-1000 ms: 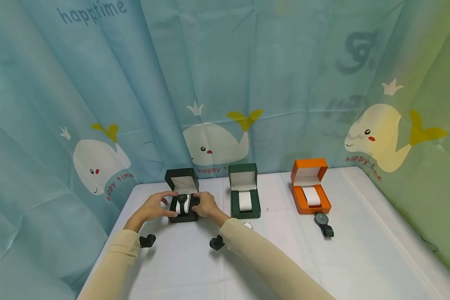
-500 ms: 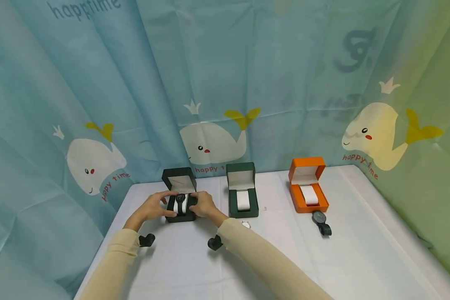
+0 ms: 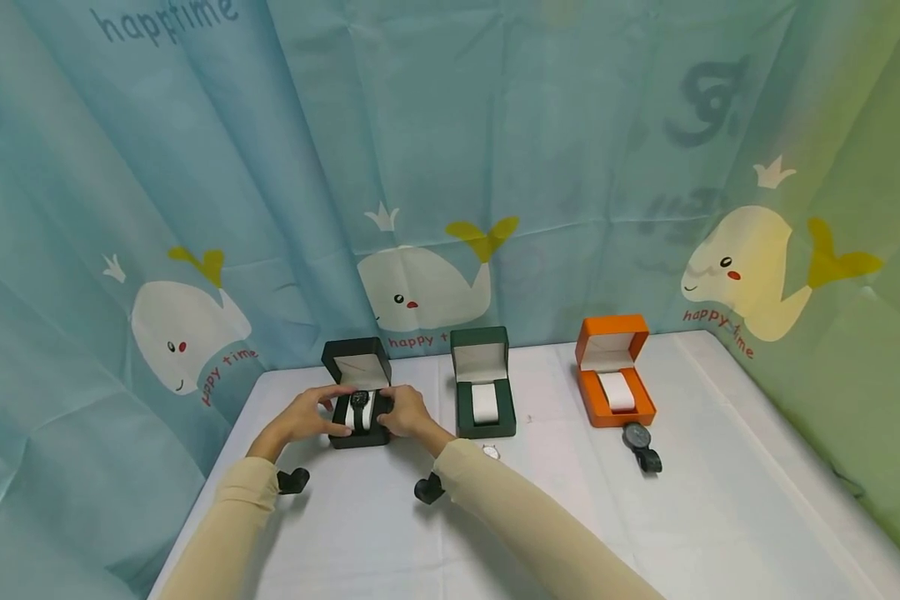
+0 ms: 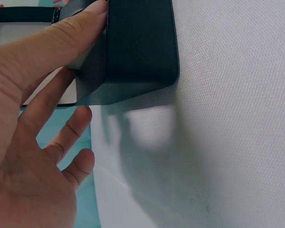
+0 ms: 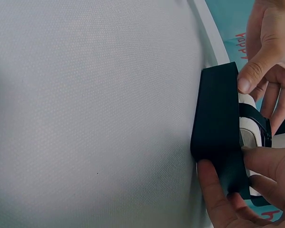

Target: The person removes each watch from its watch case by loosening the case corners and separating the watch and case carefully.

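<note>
At the left of the table, a black watch box (image 3: 360,442) stands with its lid up. A black wristwatch (image 3: 359,400) is wrapped round a white cushion (image 3: 368,415) inside the box. My left hand (image 3: 300,417) spans the cushion's left end, thumb at the front rim and index finger towards the back. My right hand (image 3: 408,412) grips the box's right side; in the right wrist view its thumb lies inside by the cushion (image 5: 249,136) and its fingers lie against the outer wall. The other left fingers are spread loosely beside the box (image 4: 142,45).
A green watch box (image 3: 486,431) with a white cushion stands open to the right. Farther right is an open orange watch box (image 3: 615,418), with a dark watch (image 3: 637,437) before it. A pale watch (image 3: 491,452) lies partly behind the right sleeve. A curtain (image 3: 435,167) hangs behind.
The whole view has shifted slightly left. Both hands stay at the black box, with the watch and cushion sitting in it as before.
</note>
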The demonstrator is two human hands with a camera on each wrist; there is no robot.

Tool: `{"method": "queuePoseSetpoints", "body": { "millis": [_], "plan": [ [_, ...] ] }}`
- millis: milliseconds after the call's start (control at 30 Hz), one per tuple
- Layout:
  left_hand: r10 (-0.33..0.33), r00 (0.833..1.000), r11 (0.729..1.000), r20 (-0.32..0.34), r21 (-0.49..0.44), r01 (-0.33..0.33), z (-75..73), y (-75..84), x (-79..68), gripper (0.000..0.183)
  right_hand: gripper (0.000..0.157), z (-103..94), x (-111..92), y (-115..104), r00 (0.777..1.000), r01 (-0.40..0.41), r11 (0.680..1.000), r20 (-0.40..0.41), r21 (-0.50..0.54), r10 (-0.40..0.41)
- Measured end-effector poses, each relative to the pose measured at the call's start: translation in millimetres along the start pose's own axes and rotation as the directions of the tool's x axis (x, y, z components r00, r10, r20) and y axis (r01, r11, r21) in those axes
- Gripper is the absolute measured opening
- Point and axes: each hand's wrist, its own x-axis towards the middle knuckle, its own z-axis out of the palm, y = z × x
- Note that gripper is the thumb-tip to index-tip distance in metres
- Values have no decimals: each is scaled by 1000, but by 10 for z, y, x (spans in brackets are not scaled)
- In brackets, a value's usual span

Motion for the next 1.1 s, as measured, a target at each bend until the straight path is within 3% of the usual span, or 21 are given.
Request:
{"method": "queuePoseSetpoints", "body": {
  "millis": [533, 1100],
  "plan": [
    [-62, 998, 989, -13, 132, 63, -1, 100, 57, 74, 46, -3, -6, -15, 1000, -3, 1000, 7, -9, 3],
    [-74, 997, 986, -25, 149, 77, 13, 107, 97, 70, 46, 2, 3, -4, 1000, 3, 1000, 3, -14, -3]
  ]
}}
